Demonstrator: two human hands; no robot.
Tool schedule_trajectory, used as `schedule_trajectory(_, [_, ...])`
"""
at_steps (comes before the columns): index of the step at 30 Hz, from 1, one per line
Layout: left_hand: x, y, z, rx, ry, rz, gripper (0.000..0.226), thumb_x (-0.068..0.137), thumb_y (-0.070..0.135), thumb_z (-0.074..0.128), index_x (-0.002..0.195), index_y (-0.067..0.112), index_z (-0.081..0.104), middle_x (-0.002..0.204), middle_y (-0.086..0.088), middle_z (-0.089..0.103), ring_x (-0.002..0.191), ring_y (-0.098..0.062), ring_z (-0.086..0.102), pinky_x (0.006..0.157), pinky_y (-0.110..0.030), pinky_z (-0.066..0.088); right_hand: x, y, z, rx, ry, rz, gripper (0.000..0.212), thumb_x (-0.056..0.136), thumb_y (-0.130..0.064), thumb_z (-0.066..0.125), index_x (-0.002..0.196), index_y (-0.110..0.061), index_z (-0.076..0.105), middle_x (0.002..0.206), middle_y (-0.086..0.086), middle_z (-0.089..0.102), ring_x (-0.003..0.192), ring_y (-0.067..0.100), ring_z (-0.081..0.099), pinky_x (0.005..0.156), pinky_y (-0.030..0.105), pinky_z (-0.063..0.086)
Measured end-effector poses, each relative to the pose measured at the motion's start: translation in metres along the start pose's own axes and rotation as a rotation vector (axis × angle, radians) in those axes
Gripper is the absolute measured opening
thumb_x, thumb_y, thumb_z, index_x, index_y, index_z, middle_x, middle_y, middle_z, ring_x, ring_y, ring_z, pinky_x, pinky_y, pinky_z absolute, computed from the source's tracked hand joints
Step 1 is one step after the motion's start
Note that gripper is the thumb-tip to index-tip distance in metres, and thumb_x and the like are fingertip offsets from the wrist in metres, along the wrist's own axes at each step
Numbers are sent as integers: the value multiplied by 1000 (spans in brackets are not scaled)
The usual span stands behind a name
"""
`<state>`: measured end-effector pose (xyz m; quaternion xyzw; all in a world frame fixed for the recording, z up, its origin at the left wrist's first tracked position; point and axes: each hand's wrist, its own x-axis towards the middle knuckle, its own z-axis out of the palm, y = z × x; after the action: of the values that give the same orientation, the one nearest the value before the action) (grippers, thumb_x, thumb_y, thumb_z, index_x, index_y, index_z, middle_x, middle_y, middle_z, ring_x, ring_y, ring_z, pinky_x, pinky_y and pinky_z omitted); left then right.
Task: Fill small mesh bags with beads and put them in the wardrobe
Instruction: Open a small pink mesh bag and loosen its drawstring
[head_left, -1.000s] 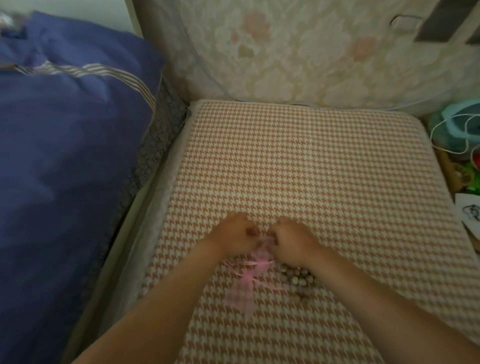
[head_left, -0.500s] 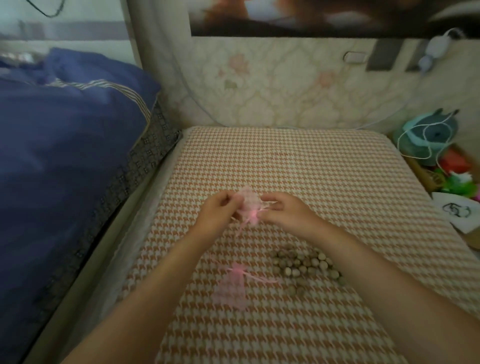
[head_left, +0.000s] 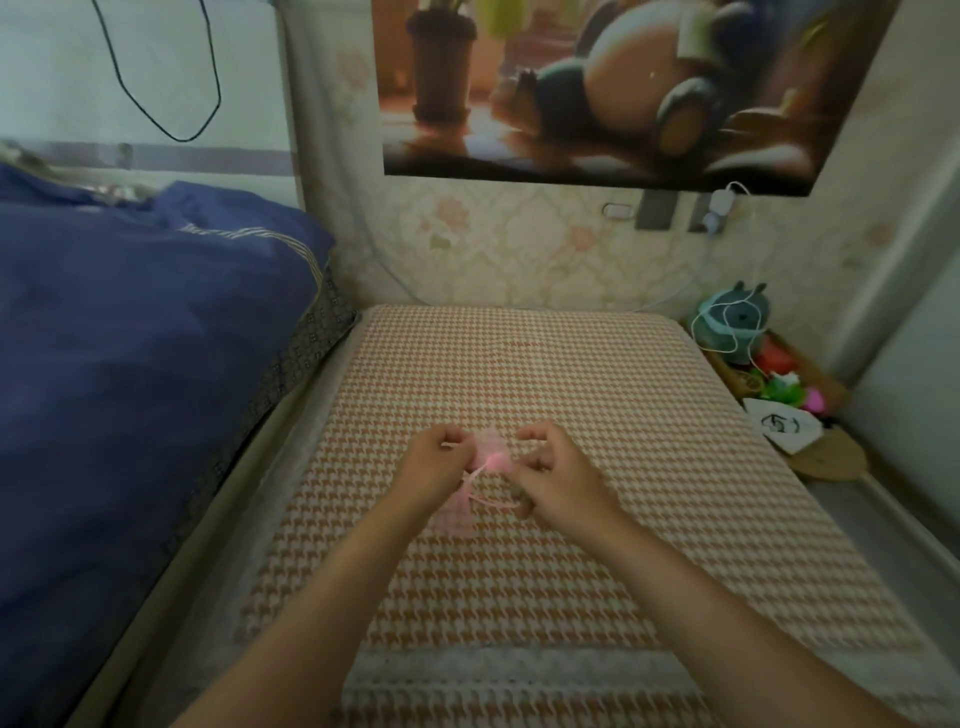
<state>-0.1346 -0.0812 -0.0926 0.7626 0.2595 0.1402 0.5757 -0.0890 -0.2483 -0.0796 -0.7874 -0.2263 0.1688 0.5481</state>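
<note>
Clearly the weak spot is the grip itself: the left hand (head_left: 434, 462) and the right hand (head_left: 558, 470) each have fingers curled in a pinch on opposite sides of a small pink mesh bag (head_left: 488, 449). They hold it just above the houndstooth cushion (head_left: 519, 364), with its ribbon drawstring (head_left: 475, 475) trailing down between the wrists. If the aim is to spread the mouth, pulling on the ribbon rather than the mesh would likely cinch it closed instead. A sharp tug could also tear such thin fabric or slip it out of one pinch. A second mesh bag (head_left: 457, 514) lies flat on the cushion directly beneath, near enough that the hanging ribbon could snag it and drag it along. I cannot make out any beads; the right hand covers the patch of cushion under it. Loose beads on a soft, yielding surface would probably roll toward the gap beside the blue duvet (head_left: 130, 364) if a forearm pressed down nearby.
</note>
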Motion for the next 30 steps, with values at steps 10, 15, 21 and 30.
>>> schedule_trajectory(10, [3, -28, 19, 316, -80, 173, 17, 87, 17, 65, 104, 24, 66, 103, 6, 64, 94, -12, 61, 76, -22, 49, 11, 27, 4, 16, 7, 49, 24, 88, -11, 66, 90, -33, 76, 77, -5, 76, 59, 18, 72, 48, 31, 56])
schedule_trajectory(15, [8, -31, 27, 403, 51, 463, 12, 87, 21, 69, 89, 31, 65, 94, 15, 58, 88, 1, 52, 75, -9, 39, 35, 51, 6, -94, 30, 8, 24, 90, -15, 61, 97, -35, 71, 74, -4, 73, 63, 20, 72, 54, 36, 60])
schedule_trajectory(21, [14, -24, 33, 187, -85, 296, 9, 84, 32, 76, 80, 29, 69, 77, 12, 70, 73, -4, 67, 70, -27, 57, 53, 49, 4, -64, 8, -7, 31, 89, -9, 66, 113, -27, 63, 74, -2, 76, 64, 14, 74, 52, 28, 58])
schedule_trajectory(30, [17, -32, 18, 277, -38, 196, 19, 82, 13, 76, 72, 28, 71, 60, 8, 71, 57, -6, 69, 60, -25, 60, 53, 49, 8, 78, 47, 10, 13, 90, -4, 72, 96, -15, 67, 71, 7, 74, 64, 23, 75, 57, 36, 63])
